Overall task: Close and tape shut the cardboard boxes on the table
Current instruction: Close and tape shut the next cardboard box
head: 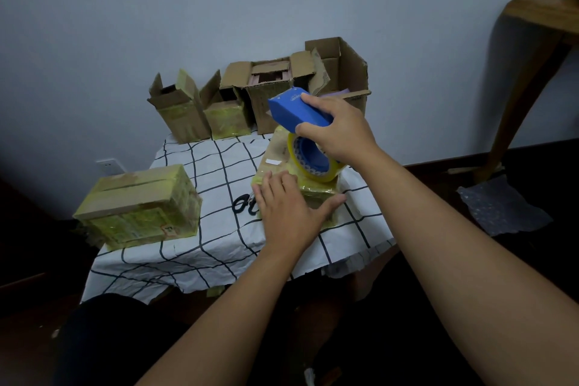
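Nearest the camera, the left hand (286, 213) lies flat with fingers spread, pressing down on the near end of a cardboard box (283, 163) by the table's right edge. The hand hides most of that end. The box looks glossy and yellowish where tape wraps it.

The right hand (340, 128) grips the chunky blue plastic tape dispenser (297, 111) from above, fingers curled over the handle. Its yellowish clear tape roll (313, 163) touches the box top, and the wrist covers part of the roll.

The table (219, 241) wears a crinkly white cloth with a black grid. Some black lettering on it is half hidden behind the left hand, so it's unreadable.

At the near left corner sits a closed box (141, 207), heavily taped and shiny. Along the far edge stand four open boxes (260, 94), flaps up, plain brown cardboard. What's inside them is too dark to make out.
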### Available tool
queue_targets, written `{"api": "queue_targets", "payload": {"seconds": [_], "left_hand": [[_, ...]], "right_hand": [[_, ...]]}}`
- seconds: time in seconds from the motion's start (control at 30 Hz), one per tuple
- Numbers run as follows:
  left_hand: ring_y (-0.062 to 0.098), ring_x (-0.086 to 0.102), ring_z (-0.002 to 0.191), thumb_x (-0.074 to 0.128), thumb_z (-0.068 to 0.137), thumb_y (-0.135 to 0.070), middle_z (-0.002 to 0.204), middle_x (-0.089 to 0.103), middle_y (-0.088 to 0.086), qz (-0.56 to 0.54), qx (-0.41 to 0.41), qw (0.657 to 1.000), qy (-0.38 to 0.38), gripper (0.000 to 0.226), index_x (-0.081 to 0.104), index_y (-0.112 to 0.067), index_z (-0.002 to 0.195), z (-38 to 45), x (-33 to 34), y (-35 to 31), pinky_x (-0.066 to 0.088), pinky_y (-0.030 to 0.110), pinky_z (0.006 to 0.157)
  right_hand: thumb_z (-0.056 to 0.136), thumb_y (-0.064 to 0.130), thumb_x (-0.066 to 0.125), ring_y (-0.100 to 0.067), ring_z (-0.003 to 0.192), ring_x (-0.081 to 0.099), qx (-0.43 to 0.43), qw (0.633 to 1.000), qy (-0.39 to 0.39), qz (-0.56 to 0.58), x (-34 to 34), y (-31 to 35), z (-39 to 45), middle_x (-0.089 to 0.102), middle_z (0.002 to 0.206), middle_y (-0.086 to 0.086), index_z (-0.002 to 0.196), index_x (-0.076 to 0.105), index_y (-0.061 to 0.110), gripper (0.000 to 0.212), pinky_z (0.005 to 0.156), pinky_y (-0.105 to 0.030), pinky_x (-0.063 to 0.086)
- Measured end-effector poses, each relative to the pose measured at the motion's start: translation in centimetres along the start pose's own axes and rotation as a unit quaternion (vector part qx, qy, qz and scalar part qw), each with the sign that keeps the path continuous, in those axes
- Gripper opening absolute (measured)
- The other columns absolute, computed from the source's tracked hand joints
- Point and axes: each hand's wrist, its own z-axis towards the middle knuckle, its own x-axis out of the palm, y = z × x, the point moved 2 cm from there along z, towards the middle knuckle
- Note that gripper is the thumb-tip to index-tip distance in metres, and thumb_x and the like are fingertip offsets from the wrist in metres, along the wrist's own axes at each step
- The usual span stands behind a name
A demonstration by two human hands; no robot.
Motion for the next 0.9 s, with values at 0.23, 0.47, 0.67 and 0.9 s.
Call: {"api": "queue_targets", "payload": {"seconds": [0.23,0.47,0.67,0.9], "left_hand": [[0.034,0.052,0.117,0.043,0.079,-0.081,0.117,0.06,0.009,0.08,0.054,0.995,-0.02,0.076,0.06,-0.012,0.106,0.1,-0.3,0.9,0.03,0.055,0.107],[0.029,0.057,0.089,0.07,0.088,-0.027,0.096,0.062,0.007,-0.001,0.283,0.954,-0.099,0.018,0.069,-0.013,0.098,-0.4,-0.5,0.1,0.04,0.037,0.078],[0.027,0.049,0.078,0.063,0.093,-0.03,0.086,0.054,0.008,0.006,0.303,0.951,-0.066,0.019,0.066,-0.012,0.095,0.5,-0.6,0.1,0.037,0.037,0.067],[0.023,0.043,0.07,0.061,0.092,-0.031,0.077,0.05,0.006,-0.002,0.302,0.95,-0.078,0.023,0.066,-0.011,0.082,1.1,-0.8,-0.6,0.028,0.032,0.059]], "right_hand": [[0.083,0.041,0.073,-0.011,0.112,0.053,0.002,1.0,0.002,0.006,0.0,0.2,0.0,0.055,0.132,0.01,0.141,0.054,0.036,0.061,0.096,-0.04,0.05],[0.083,0.04,0.074,-0.01,0.113,0.053,0.001,1.0,0.002,0.016,-0.1,0.1,-0.1,0.055,0.133,0.01,0.14,0.055,0.036,0.061,0.097,-0.039,0.05],[0.083,0.04,0.073,-0.011,0.112,0.053,0.001,1.0,0.003,0.011,-0.1,0.0,0.0,0.054,0.128,0.011,0.141,0.054,0.036,0.061,0.096,-0.041,0.05],[0.084,0.041,0.073,-0.01,0.112,0.053,-0.009,1.0,0.001,0.003,-0.1,-0.1,-0.1,0.054,0.13,0.011,0.142,0.053,0.035,0.061,0.096,-0.04,0.051]]}}
